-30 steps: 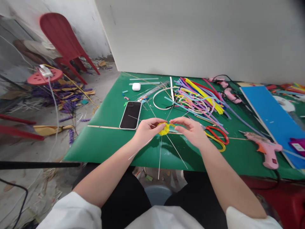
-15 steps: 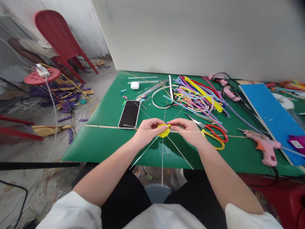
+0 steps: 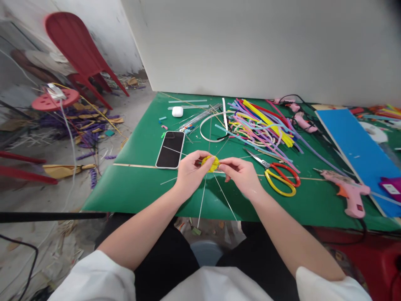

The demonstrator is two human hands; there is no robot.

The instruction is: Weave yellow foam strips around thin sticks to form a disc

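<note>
A small round yellow piece (image 3: 210, 163) with thin pale rods fanning out from it is held above the front part of the green table (image 3: 134, 190). My left hand (image 3: 194, 169) pinches it from the left, thumb across its face. At its right edge, the fingers of my right hand (image 3: 234, 170) are pressed together; what they grip there is too small to make out. A black-screened phone (image 3: 171, 149) lies left of my left hand. Scissors (image 3: 280, 177) with red and yellow handles lie to the right of my right hand.
Colourful pipe cleaners (image 3: 260, 127) are heaped at the back, beside a white strip loop (image 3: 202, 129). A pink glue gun (image 3: 349, 192) and a blue board (image 3: 357, 150) lie at the right. A white case (image 3: 177, 111) sits behind the phone. Red chair (image 3: 73, 46) stands back left.
The yellow piece has turned, its rods now pointing at different angles, and has shifted slightly up and left. My right hand has moved a little left and its fingers have changed their hold.
</note>
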